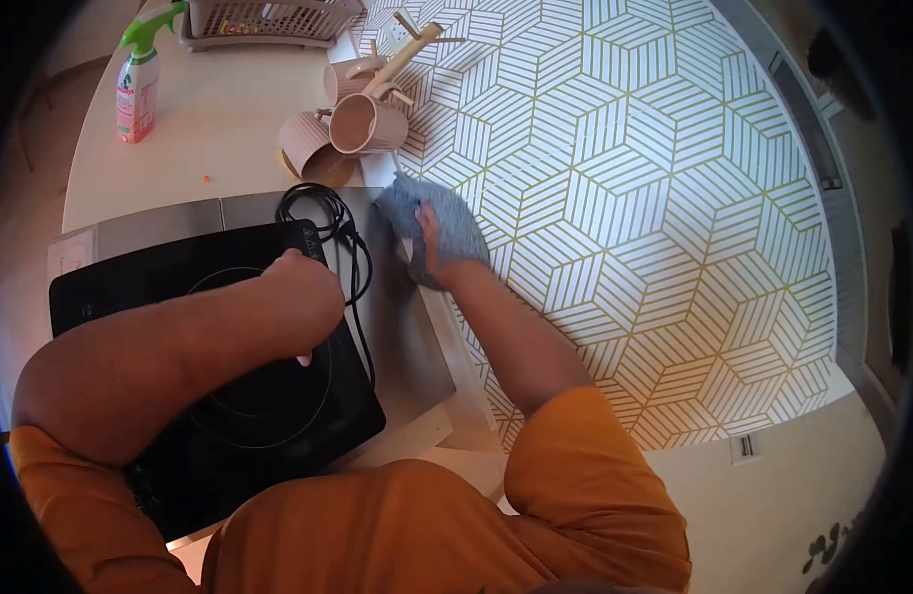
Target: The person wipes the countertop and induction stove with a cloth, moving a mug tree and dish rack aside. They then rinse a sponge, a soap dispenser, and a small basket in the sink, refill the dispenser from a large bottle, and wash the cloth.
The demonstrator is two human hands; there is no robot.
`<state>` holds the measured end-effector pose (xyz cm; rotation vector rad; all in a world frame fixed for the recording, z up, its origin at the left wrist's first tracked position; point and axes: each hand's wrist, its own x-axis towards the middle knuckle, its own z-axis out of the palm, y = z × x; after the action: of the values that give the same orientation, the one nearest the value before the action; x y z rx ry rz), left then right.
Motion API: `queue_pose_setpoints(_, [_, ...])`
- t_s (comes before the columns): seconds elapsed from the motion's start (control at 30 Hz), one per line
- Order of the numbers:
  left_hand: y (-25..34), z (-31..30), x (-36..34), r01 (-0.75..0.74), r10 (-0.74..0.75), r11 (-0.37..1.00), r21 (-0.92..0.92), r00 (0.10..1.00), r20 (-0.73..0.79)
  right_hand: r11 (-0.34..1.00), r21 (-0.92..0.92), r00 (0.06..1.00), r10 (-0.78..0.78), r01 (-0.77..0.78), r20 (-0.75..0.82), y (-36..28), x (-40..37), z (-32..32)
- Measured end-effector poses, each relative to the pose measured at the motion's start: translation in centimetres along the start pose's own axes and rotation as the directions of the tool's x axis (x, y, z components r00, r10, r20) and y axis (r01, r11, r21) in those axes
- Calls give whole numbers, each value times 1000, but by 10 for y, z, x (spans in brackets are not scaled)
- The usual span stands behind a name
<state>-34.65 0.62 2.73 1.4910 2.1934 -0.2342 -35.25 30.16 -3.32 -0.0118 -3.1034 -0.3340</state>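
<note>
My right hand presses a fluffy grey-blue cloth against the base of the patterned wall, at the back edge of the counter. Some of its fingers are buried in the cloth. My left hand is held curled over a black portable induction hob; its palm is turned away, so anything inside it is hidden. A black power cord lies in loops beside the hob, between my two hands. Under the hob is a steel surface.
Ribbed pink mugs hang on a wooden mug tree, which leans at an angle near the wall. A spray bottle with a green head stands at the upper left. Behind is a grey dish rack. A small orange crumb lies on the counter.
</note>
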Motion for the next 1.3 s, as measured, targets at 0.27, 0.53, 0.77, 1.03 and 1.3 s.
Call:
queue_pose_setpoints(0.27, [7,-6,2,-58,58,998,12,998,20,749,-663,787,-401,-14,-469,170,19,-285])
queue_pose_setpoints(0.53, [12,2,-3,54,-66,984,-170,996,-67,92,-967,948,-197,-236,-251,104,149,-414])
queue_pose_setpoints(0.77, [10,7,-1,55,-66,989,-137,995,-79,936,-309,711,-100,-171,-696,2,153,-194])
queue_pose_setpoints(1.03, [6,15,-4,62,-84,981,-184,990,-115,868,-473,944,-270,153,-191,-15,133,8])
queue_pose_setpoints(1.3, [14,26,6,126,-145,986,-105,970,-193,992,-20,940,-121,121,-318,-15,57,17])
